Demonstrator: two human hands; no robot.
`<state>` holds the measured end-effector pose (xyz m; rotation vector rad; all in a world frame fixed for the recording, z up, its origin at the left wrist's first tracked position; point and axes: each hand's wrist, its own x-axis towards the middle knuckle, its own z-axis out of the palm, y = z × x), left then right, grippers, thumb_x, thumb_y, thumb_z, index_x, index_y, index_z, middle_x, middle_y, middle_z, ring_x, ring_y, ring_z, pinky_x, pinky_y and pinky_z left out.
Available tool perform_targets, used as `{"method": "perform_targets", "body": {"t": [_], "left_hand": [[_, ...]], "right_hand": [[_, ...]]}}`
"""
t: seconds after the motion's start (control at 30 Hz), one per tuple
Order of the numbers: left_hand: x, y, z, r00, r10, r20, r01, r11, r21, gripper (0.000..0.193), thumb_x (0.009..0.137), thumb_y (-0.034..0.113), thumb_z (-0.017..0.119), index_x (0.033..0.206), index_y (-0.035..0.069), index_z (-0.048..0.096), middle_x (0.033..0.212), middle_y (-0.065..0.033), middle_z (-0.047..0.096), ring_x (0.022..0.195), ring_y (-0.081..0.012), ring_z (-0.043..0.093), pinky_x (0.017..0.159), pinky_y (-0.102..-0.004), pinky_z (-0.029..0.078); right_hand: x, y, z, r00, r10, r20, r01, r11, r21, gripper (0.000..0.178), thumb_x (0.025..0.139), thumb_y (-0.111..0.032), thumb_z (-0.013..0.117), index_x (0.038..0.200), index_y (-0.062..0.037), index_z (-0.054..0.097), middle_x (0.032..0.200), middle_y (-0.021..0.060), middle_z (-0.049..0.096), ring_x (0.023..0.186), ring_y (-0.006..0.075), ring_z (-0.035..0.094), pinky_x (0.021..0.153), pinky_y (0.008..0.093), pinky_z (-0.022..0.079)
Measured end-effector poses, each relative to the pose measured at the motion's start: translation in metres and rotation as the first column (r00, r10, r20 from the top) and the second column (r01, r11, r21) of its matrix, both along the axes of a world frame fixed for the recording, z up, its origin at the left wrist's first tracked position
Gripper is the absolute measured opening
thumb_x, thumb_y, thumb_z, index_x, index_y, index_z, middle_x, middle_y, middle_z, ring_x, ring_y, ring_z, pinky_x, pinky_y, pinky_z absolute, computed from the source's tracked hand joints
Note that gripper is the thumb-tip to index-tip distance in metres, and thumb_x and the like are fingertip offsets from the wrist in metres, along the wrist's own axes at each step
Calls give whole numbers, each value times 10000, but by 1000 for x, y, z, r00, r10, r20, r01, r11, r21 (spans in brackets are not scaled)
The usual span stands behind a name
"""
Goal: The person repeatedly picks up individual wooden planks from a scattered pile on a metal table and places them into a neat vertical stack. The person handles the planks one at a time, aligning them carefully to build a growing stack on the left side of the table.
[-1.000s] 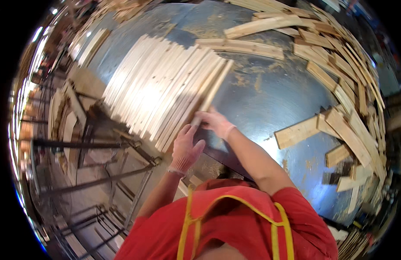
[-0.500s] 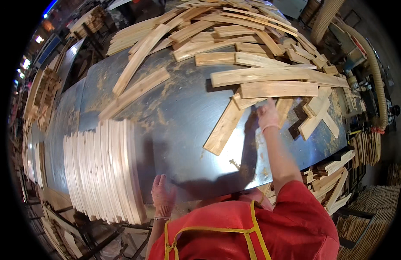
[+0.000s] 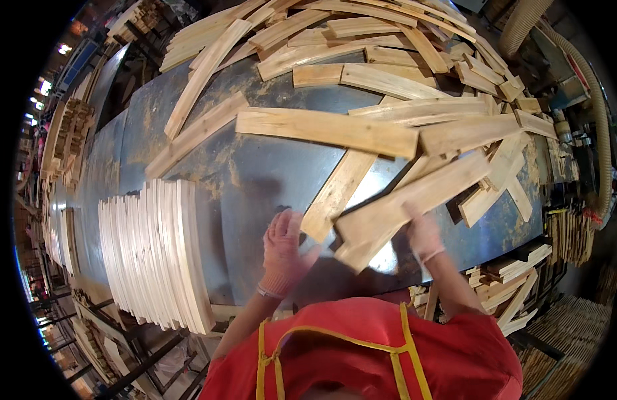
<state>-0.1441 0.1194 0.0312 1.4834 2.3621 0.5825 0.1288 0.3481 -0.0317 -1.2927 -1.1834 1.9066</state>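
A pale wooden board (image 3: 415, 199) lies slanted before me, over the near end of another board (image 3: 363, 253). My right hand (image 3: 424, 235), in a light glove and slightly blurred, grips the upper board at its near edge; some of its fingers are hidden. My left hand (image 3: 286, 248), also gloved, is raised over the table with fingers stretched and thumb apart, holding nothing. It is beside the near end of a slanted board (image 3: 338, 197). To its left, several narrow pale strips (image 3: 152, 250) stand packed in a neat row.
The metal table (image 3: 255, 180) carries sawdust. A long board (image 3: 325, 130) lies across its middle, and a loose heap of boards (image 3: 382, 57) covers the far side. More offcuts (image 3: 522, 273) are stacked below the right edge. A ribbed hose (image 3: 598, 127) hangs at the far right.
My right hand has drawn back toward me with a board. The long board has swung left across the table. My left hand has risen and moved right, over the tabletop.
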Motion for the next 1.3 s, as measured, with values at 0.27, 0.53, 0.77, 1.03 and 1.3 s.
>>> {"method": "perform_targets", "body": {"t": [0.27, 0.53, 0.77, 1.03, 1.3], "left_hand": [[30, -26, 8, 954, -211, 212, 282, 873, -399, 1020, 769, 589, 806, 1576, 72, 457, 1435, -207, 566, 1383, -409, 540, 1176, -574, 403], [-28, -138, 5, 983, -18, 185, 44, 989, -139, 725, 835, 245, 764, 1494, 56, 529, 1273, -212, 687, 1110, -427, 712, 955, -531, 574], [-65, -319, -71, 821, 421, -385, -466, 884, -28, 552, 900, 162, 673, 1443, 69, 641, 1484, -204, 619, 1450, -402, 518, 1227, -577, 378], [-63, -228, -28, 760, 584, -284, -600, 799, 40, 839, 818, 199, 857, 1575, 89, 512, 1576, -175, 525, 1484, -375, 487, 1236, -525, 390], [-52, -77, 3, 513, 227, 828, -309, 949, -68, 646, 925, 296, 799, 1479, 19, 613, 1421, -203, 656, 1232, -301, 689, 1049, -375, 542]], "right_hand": [[-65, -144, 42, 667, 613, 424, -608, 776, -166, 568, 995, -464, 754, 1356, -27, 717, 1260, 171, 780, 1169, 288, 722, 1022, 393, 532], [-90, -164, 20, 628, 769, 119, -758, 639, -130, 335, 1030, -344, 729, 1230, -80, 781, 867, -2, 675, 832, 133, 602, 787, 280, 515], [-48, -58, 4, 979, 152, 136, -145, 988, -58, 330, 1027, -359, 665, 859, -75, 671, 804, 31, 645, 768, 172, 633, 679, 321, 501], [-49, 118, -31, 826, -554, -105, 482, 791, -377, 364, 1006, -224, 774, 1320, -101, 637, 1246, 76, 724, 1062, 286, 725, 929, 428, 633], [-83, -75, -51, 886, 79, -457, -223, 937, -269, 320, 1059, -181, 688, 1344, -51, 623, 1242, 111, 722, 1145, 273, 709, 991, 414, 608]]}}
